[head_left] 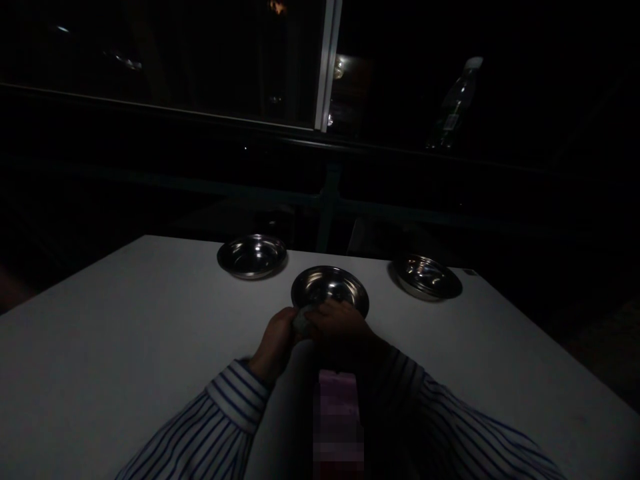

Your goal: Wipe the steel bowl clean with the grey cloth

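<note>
My left hand (pixel 275 343) and my right hand (pixel 337 321) meet over the white table (pixel 125 333), just in front of the middle steel bowl (pixel 330 288). Both hands close on a small pale object (pixel 301 321) held between them; the dim light hides what it is. Blue-striped white sleeves cover both forearms.
Two more steel bowls stand on the table: one at the back left (pixel 252 256), one at the back right (pixel 426 277). A pink blurred object (pixel 339 413) lies between my forearms. A plastic bottle (pixel 455 103) stands on a ledge behind. The surroundings are dark.
</note>
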`<control>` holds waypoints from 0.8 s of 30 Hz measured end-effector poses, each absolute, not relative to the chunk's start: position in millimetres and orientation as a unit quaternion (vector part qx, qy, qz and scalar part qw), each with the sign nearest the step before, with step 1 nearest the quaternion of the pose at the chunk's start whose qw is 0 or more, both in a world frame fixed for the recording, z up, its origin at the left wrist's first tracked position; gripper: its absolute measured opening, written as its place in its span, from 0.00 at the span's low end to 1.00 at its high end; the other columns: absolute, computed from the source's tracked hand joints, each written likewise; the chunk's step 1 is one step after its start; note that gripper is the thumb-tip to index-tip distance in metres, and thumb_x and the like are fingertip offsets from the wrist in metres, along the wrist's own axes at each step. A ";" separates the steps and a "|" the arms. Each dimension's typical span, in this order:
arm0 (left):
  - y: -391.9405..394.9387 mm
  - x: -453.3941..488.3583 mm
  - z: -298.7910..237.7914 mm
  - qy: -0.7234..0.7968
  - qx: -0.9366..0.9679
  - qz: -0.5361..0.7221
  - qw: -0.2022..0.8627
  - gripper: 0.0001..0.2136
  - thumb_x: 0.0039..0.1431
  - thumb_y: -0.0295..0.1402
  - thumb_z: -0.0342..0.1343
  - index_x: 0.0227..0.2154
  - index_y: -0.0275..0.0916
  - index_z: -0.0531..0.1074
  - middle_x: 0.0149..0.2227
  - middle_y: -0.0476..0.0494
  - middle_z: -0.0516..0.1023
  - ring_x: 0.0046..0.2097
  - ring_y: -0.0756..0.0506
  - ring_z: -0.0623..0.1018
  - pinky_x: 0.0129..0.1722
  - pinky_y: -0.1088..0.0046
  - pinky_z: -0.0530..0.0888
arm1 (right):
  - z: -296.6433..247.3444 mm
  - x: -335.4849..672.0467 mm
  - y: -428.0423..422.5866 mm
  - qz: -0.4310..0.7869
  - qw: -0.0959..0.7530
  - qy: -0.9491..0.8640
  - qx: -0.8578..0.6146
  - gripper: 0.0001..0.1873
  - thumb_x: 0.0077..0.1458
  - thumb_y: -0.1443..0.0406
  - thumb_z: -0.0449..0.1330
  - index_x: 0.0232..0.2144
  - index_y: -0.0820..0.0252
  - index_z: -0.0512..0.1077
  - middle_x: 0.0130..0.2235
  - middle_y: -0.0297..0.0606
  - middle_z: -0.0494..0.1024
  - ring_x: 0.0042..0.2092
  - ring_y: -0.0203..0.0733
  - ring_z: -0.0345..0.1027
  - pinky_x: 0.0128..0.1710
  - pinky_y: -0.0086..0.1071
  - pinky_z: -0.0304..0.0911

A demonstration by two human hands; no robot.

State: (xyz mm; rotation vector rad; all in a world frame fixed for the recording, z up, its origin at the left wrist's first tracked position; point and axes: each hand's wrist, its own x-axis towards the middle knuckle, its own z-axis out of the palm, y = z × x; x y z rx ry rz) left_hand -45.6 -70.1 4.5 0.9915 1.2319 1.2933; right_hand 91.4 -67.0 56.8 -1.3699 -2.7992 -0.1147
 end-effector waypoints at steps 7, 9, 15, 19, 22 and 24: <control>-69.3 -36.9 7.0 0.478 0.351 0.547 0.591 0.08 0.42 0.36 0.54 0.21 0.36 0.66 0.18 0.52 0.68 0.21 0.52 0.67 0.22 0.75 0.64 | 48.3 100.6 -71.4 -0.090 0.045 -0.900 -0.423 0.12 0.58 0.64 0.50 0.41 0.59 0.70 0.41 0.41 0.74 0.42 0.44 0.64 0.36 0.35 0.53; -70.2 -37.5 7.6 0.475 0.344 0.555 0.590 0.07 0.41 0.35 0.54 0.21 0.36 0.67 0.20 0.52 0.69 0.22 0.52 0.68 0.23 0.76 0.65 | 44.1 93.5 -70.9 -0.113 0.080 -0.899 -0.416 0.11 0.58 0.65 0.50 0.40 0.59 0.70 0.39 0.40 0.74 0.40 0.43 0.63 0.37 0.35 0.52; -68.4 -39.0 4.1 0.505 0.338 0.561 0.562 0.10 0.45 0.39 0.53 0.17 0.38 0.64 0.15 0.54 0.65 0.18 0.53 0.64 0.19 0.76 0.60 | 34.4 104.2 -75.2 -0.177 0.139 -0.907 -0.357 0.07 0.55 0.65 0.54 0.34 0.59 0.70 0.32 0.37 0.73 0.35 0.40 0.61 0.31 0.33 0.47; -68.8 -36.6 5.9 0.517 0.352 0.550 0.553 0.12 0.46 0.39 0.52 0.16 0.38 0.64 0.13 0.54 0.64 0.17 0.52 0.63 0.18 0.76 0.59 | 31.8 110.1 -79.0 -0.198 0.160 -0.897 -0.362 0.06 0.54 0.65 0.54 0.30 0.60 0.70 0.30 0.38 0.72 0.33 0.39 0.59 0.30 0.33 0.46; -70.6 -36.4 10.3 0.513 0.365 0.554 0.545 0.09 0.45 0.38 0.51 0.17 0.38 0.65 0.16 0.53 0.66 0.20 0.52 0.65 0.21 0.75 0.62 | 29.3 98.4 -77.6 -0.214 0.173 -0.890 -0.363 0.07 0.55 0.66 0.53 0.31 0.60 0.70 0.31 0.38 0.72 0.35 0.41 0.60 0.32 0.34 0.48; -71.2 -37.1 12.3 0.510 0.372 0.553 0.544 0.09 0.45 0.38 0.52 0.19 0.37 0.66 0.19 0.52 0.68 0.22 0.51 0.66 0.23 0.75 0.64 | 27.7 92.0 -76.6 -0.219 0.184 -0.885 -0.368 0.07 0.56 0.67 0.52 0.33 0.60 0.70 0.31 0.38 0.72 0.36 0.42 0.60 0.33 0.35 0.48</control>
